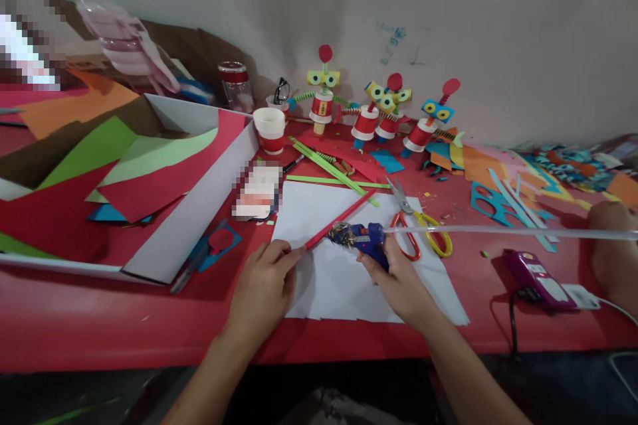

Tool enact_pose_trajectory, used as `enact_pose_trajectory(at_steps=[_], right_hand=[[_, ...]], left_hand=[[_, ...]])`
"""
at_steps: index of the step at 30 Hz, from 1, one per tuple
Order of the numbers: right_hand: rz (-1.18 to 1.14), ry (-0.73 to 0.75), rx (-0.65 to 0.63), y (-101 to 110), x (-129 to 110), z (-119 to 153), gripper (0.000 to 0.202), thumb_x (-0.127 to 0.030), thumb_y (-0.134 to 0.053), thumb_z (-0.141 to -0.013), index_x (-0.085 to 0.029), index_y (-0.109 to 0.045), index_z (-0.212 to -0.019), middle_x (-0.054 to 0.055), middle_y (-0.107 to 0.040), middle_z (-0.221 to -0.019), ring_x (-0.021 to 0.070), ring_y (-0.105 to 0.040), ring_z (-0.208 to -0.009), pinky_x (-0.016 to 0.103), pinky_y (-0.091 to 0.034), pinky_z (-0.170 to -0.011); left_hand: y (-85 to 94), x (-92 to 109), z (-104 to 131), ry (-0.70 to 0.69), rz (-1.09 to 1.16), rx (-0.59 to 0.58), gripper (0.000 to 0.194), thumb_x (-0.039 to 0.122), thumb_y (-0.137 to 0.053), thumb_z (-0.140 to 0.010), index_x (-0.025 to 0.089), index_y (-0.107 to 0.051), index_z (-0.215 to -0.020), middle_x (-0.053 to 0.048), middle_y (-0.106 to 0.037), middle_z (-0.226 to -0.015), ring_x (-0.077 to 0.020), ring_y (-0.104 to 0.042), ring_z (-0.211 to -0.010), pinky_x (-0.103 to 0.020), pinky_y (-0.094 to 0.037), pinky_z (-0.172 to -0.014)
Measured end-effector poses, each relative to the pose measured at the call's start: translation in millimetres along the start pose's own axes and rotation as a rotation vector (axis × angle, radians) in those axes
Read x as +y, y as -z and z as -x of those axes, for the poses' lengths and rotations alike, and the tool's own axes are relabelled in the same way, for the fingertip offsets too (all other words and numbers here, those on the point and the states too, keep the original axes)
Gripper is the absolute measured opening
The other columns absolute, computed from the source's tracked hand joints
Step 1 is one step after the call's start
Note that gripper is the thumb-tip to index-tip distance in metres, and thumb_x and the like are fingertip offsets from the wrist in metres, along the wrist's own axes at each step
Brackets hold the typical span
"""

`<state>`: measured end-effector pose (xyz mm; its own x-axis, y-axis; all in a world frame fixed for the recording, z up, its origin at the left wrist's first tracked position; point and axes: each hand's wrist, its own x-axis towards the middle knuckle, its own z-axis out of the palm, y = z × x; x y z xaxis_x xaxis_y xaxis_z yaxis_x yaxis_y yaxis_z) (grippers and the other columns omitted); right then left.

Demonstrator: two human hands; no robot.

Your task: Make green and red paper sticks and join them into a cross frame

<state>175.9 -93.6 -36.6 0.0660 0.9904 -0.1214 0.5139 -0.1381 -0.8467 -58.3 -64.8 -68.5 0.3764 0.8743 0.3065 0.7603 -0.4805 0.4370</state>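
Between its thumb and fingers my left hand [263, 287] pinches the near end of a red paper strip [343, 216], which slants up to the right. My right hand [399, 279] is wrapped round the handle of a blue hot glue gun [371, 242]. A long clear glue stick [498, 232] runs out of the gun's back to the right. The gun's dirty nozzle end points left, close to the strip; whether they touch I cannot tell. Both hands are over white paper [323, 299]. Red-handled scissors [406, 239] and yellow-handled scissors [436, 236] lie just beyond the gun.
A white box [194, 212] of coloured paper stands left, beside a phone [259, 191]. Paper cups [270, 129] and several paper-cup figures [321, 106] line the wall. Green strips [329, 166] lie behind the sheet. At right are a purple power socket [541, 279] and another person's arm [613, 252].
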Motion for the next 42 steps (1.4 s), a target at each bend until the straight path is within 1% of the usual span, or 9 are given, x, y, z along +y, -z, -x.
enact_pose_trajectory(at_steps=[7, 12, 18, 21, 25, 29, 32, 36, 42], right_hand=[[0.073, -0.004, 0.084, 13, -3, -12, 0.023, -0.036, -0.051, -0.087, -0.026, -0.045, -0.107, 0.002, -0.062, -0.087, 0.0204, -0.058, -0.073, 0.03, -0.041, -0.062], [0.07, -0.048, 0.108, 22, -3, -21, 0.02, -0.037, -0.05, -0.086, -0.026, -0.043, -0.1, -0.001, -0.058, -0.076, 0.0189, -0.054, -0.065, 0.029, -0.038, -0.058], [0.115, -0.065, 0.156, 33, -5, -33, 0.015, -0.035, -0.05, -0.084, -0.026, -0.043, -0.093, -0.002, -0.052, -0.067, 0.0187, -0.049, -0.057, 0.029, -0.036, -0.054], [0.132, -0.034, 0.214, 38, -1, -38, 0.013, -0.032, -0.053, -0.082, -0.026, -0.044, -0.09, 0.0, -0.055, -0.072, 0.0195, -0.051, -0.062, 0.029, -0.037, -0.057], [0.184, -0.015, 0.255, 45, 5, -45, 0.015, -0.031, -0.053, -0.082, -0.025, -0.047, -0.094, 0.004, -0.06, -0.081, 0.0217, -0.056, -0.071, 0.03, -0.04, -0.062], [0.274, -0.013, 0.313, 53, 10, -53, 0.018, -0.031, -0.056, -0.081, -0.025, -0.049, -0.096, 0.006, -0.064, -0.085, 0.0232, -0.059, -0.08, 0.03, -0.041, -0.066], [0.264, -0.045, 0.321, 58, 13, -58, 0.018, -0.03, -0.056, -0.081, -0.025, -0.049, -0.096, 0.003, -0.063, -0.076, 0.0203, -0.058, -0.069, 0.028, -0.039, -0.062], [0.178, -0.074, 0.296, 63, 16, -63, 0.015, -0.031, -0.055, -0.081, -0.026, -0.047, -0.093, -0.005, -0.053, -0.06, 0.0158, -0.049, -0.052, 0.026, -0.035, -0.054], [0.134, -0.043, 0.31, 65, 19, -68, 0.017, -0.032, -0.055, -0.08, -0.025, -0.047, -0.093, -0.005, -0.053, -0.061, 0.0155, -0.049, -0.052, 0.026, -0.037, -0.053]], left_hand=[[-4.0, -4, 2, 0.001, 0.038, 0.016, 0.038, 0.014, -0.041, -0.089, 0.02, -0.067, -0.115, -0.009, -0.059, -0.097, -0.0208, -0.055, -0.088, -0.036, -0.048, -0.081], [-3.2, -4, 2, 0.017, 0.042, 0.019, 0.037, 0.018, -0.041, -0.09, 0.021, -0.067, -0.116, -0.008, -0.06, -0.098, -0.0206, -0.055, -0.088, -0.035, -0.049, -0.078], [-3.8, -6, 2, -0.013, 0.054, 0.046, 0.036, 0.018, -0.042, -0.09, 0.023, -0.068, -0.114, -0.008, -0.061, -0.097, -0.02, -0.058, -0.086, -0.033, -0.049, -0.074], [-5.0, -8, 2, -0.02, 0.033, 0.06, 0.035, 0.019, -0.043, -0.09, 0.022, -0.069, -0.113, -0.008, -0.061, -0.098, -0.0207, -0.058, -0.085, -0.034, -0.049, -0.073], [-5.9, -10, 2, -0.026, 0.018, 0.063, 0.034, 0.021, -0.043, -0.09, 0.022, -0.069, -0.113, -0.008, -0.061, -0.097, -0.0205, -0.059, -0.086, -0.033, -0.05, -0.075], [-7.3, -13, 2, -0.045, 0.012, 0.089, 0.033, 0.024, -0.045, -0.09, 0.023, -0.07, -0.11, -0.008, -0.062, -0.097, -0.0198, -0.059, -0.087, -0.032, -0.051, -0.074], [-9.0, -16, 4, -0.038, -0.009, 0.097, 0.033, 0.025, -0.044, -0.09, 0.025, -0.07, -0.111, -0.007, -0.063, -0.098, -0.0201, -0.06, -0.087, -0.032, -0.052, -0.073], [-11.5, -20, 6, -0.058, -0.023, 0.092, 0.033, 0.025, -0.045, -0.09, 0.025, -0.07, -0.111, -0.007, -0.063, -0.098, -0.0201, -0.06, -0.086, -0.031, -0.052, -0.073], [-12.4, -21, 5, -0.087, -0.029, 0.126, 0.032, 0.025, -0.045, -0.089, 0.025, -0.07, -0.109, -0.007, -0.063, -0.099, -0.02, -0.061, -0.086, -0.03, -0.052, -0.072]])
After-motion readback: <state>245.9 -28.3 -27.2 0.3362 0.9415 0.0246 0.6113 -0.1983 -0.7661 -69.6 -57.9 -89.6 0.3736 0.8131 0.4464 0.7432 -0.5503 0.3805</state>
